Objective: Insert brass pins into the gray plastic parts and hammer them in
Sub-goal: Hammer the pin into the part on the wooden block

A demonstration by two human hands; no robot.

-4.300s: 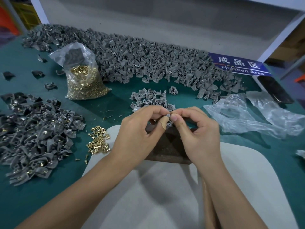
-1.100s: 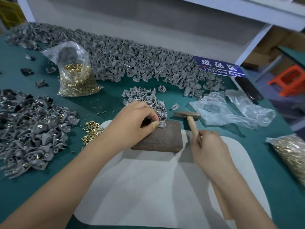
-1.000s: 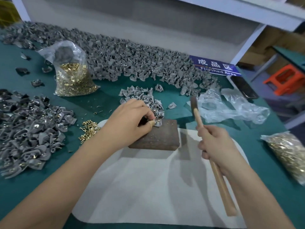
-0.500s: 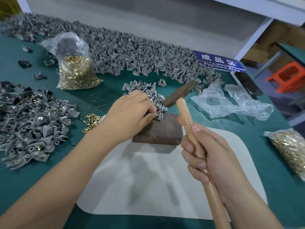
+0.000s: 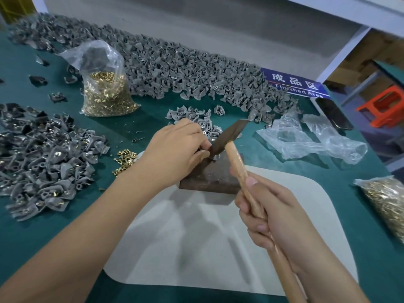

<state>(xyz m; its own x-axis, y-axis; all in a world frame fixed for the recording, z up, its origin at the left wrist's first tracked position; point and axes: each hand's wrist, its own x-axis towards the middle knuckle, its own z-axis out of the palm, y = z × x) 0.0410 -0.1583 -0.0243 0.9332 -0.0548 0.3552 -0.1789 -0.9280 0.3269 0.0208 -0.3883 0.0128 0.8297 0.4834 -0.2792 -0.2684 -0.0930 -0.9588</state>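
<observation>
A green table (image 5: 32, 237) carries a long heap of gray plastic parts (image 5: 175, 68) and a dark block (image 5: 214, 176). The right hand (image 5: 269, 217) has its grip closed around the hammer (image 5: 238, 167), whose head meets the gray part (image 5: 215, 157) pinched in the left hand (image 5: 177, 149) grip on the block.

Single head-worn wide-angle view. Looks forward and down from the near edge of the green table (image 5: 360, 215), close above both forearms. Reaches across to the far edge, where gray parts (image 5: 175, 64) are heaped against the wall. Edges bowed by lens. No second view to overlap.
</observation>
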